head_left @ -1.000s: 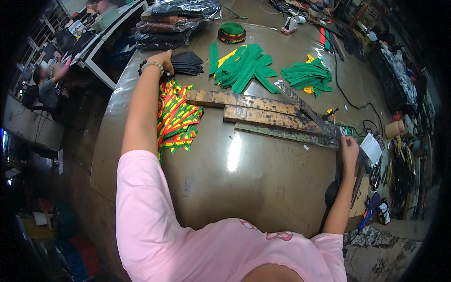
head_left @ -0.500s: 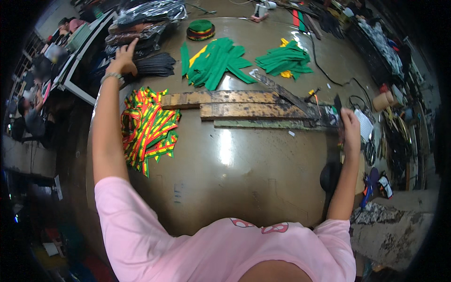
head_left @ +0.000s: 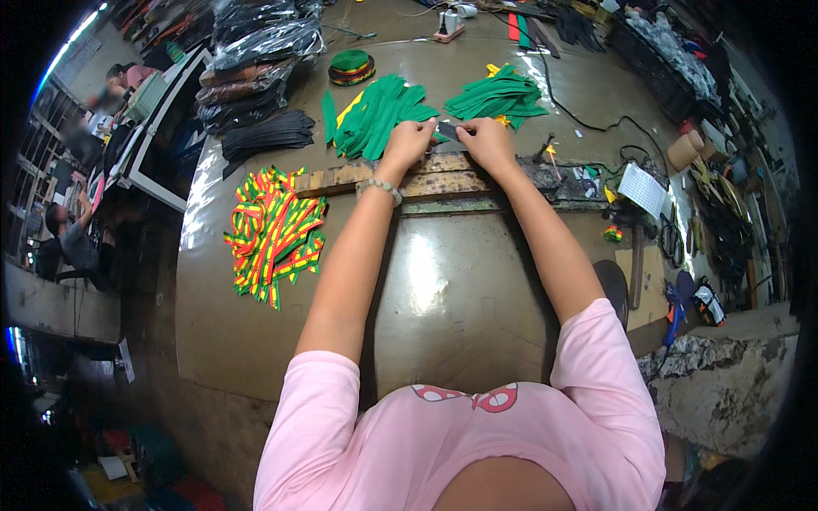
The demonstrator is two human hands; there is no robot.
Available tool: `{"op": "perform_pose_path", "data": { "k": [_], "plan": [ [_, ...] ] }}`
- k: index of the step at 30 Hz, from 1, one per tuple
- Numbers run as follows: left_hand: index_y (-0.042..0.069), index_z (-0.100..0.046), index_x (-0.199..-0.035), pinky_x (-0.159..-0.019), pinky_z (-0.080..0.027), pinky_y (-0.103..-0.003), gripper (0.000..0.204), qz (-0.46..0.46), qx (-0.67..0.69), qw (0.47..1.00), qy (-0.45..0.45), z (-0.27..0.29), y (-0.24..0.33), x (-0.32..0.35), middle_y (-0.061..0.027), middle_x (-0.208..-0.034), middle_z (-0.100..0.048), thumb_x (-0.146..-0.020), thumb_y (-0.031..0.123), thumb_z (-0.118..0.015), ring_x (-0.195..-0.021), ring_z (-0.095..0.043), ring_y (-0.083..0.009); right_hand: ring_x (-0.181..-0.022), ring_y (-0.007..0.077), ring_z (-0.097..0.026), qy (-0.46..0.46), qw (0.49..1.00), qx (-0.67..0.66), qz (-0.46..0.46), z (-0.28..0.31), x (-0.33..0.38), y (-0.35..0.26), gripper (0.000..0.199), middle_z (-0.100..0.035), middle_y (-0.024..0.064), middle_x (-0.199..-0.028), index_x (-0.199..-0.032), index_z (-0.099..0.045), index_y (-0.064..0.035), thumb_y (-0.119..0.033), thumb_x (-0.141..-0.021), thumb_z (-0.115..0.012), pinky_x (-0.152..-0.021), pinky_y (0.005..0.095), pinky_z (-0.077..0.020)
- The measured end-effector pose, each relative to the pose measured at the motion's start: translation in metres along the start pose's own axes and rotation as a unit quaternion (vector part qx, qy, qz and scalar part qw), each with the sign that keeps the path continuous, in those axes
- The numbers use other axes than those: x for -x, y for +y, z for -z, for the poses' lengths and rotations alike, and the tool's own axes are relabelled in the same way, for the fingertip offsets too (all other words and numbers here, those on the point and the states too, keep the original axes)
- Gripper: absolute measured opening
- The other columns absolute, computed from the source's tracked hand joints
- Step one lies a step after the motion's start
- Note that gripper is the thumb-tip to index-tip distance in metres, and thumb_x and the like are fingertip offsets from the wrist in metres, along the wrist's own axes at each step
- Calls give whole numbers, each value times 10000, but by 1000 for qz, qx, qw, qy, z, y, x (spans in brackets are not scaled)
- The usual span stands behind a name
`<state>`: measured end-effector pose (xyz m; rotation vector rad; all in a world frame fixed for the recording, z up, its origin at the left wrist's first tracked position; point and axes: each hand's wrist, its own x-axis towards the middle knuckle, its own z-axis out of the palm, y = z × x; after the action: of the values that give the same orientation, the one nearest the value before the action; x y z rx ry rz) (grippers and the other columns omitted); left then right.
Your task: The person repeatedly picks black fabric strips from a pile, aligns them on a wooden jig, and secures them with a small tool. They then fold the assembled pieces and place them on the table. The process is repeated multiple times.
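A short dark grey strip (head_left: 447, 130) stretches between my two hands above the wooden boards. My left hand (head_left: 411, 140), closed in a pinch, holds its left end. The right end is in the pinched fingers of my right hand (head_left: 484, 140). Under my hands lie long, stained wooden boards (head_left: 452, 184), partly covered by my wrists. Just beyond is a pile of green strips (head_left: 383, 115) with some yellow showing. A second green bundle (head_left: 497, 95) lies to its right. Left of the boards is a heap of red, yellow and green striped strips (head_left: 274, 230).
Black strips (head_left: 268, 134) lie stacked at the left beside plastic-wrapped bundles (head_left: 247, 81). A green-topped round stack (head_left: 351, 66) stands at the back. A black cable (head_left: 579, 126), white paper (head_left: 642, 189) and scissors (head_left: 671, 243) are at the right. Other people sit far left.
My left hand has come from over the black strips to the middle. My right hand has moved left from the boards' right end. Both now grip the dark strip.
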<state>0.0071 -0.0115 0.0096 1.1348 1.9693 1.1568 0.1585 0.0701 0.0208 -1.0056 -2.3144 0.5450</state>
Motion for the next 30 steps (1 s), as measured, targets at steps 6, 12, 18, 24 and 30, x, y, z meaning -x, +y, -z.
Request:
{"op": "perform_pose_path", "data": {
  "k": [6,12,18,24,30],
  "plan": [
    [-42,-616,-867,-553,-476,-208,246,59,177,978,-89,-4,-2,-14,-85,-807,-638,-803,193,-653,-672,-623,-140,-745,323,-622,-30,999,1,10,4,-5,-2,245,-639,175,-811,-885,-681,-68,-268,-761,-614,-684,385,-487],
    [-21,-613,-910,-540,-455,-186,183,104,188,973,-89,-2,6,-13,-74,-835,-644,-808,129,-632,-681,-621,-129,-698,307,-626,-103,994,43,17,93,8,10,361,-640,171,-741,-800,-688,-38,-386,-710,-656,-675,384,-494],
    [-10,-623,-883,-495,-433,-178,156,101,161,979,-78,-2,10,-9,-55,-787,-648,-802,123,-632,-627,-603,-103,-509,108,-468,-118,974,-112,-157,179,59,77,342,-557,13,-583,-712,-661,-40,-380,-736,-681,-488,273,-376],
    [-11,-617,-833,-530,-432,-198,164,87,156,981,-74,-2,9,-8,-56,-766,-644,-798,148,-637,-616,-599,-110,-423,60,-311,-158,904,-272,-291,136,96,118,302,-373,-63,-525,-727,-584,-95,-383,-797,-641,-401,240,-219],
    [-14,-606,-841,-544,-447,-198,181,72,190,975,-93,-2,6,-8,-61,-769,-643,-798,159,-635,-646,-612,-110,-484,54,-373,-75,973,-101,-192,152,97,111,308,-470,-34,-568,-707,-582,-32,-319,-810,-625,-443,227,-280]
  ]
}}
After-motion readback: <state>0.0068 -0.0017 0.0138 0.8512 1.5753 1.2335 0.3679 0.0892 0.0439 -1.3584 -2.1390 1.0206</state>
